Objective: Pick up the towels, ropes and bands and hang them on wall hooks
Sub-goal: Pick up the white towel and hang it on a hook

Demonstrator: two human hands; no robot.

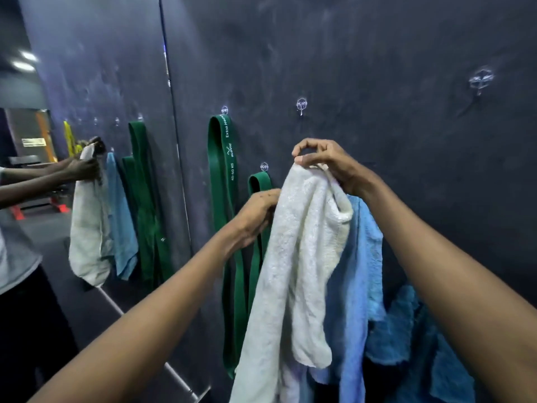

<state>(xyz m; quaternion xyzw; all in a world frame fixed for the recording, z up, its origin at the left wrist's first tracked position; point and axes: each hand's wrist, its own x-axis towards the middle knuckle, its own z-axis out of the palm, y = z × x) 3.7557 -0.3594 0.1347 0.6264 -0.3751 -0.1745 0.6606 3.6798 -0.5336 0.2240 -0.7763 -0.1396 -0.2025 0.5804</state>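
A white towel (293, 257) hangs down in front of the dark wall. My right hand (328, 167) pinches its top edge up high. My left hand (255, 216) holds the towel's left edge a little lower. Behind the white towel hangs a light blue towel (360, 271), and a darker blue towel (412, 338) hangs lower right. Two green bands hang from clear hooks: a long band (223, 199) and a shorter band (257, 228) beside my left hand. The hook under the white towel is hidden.
Two clear hooks (301, 105) (481, 80) on the wall carry nothing. A mirror (87, 184) fills the left side and repeats my arms, the towels and the bands. A metal rail (180, 376) runs along the mirror's lower edge.
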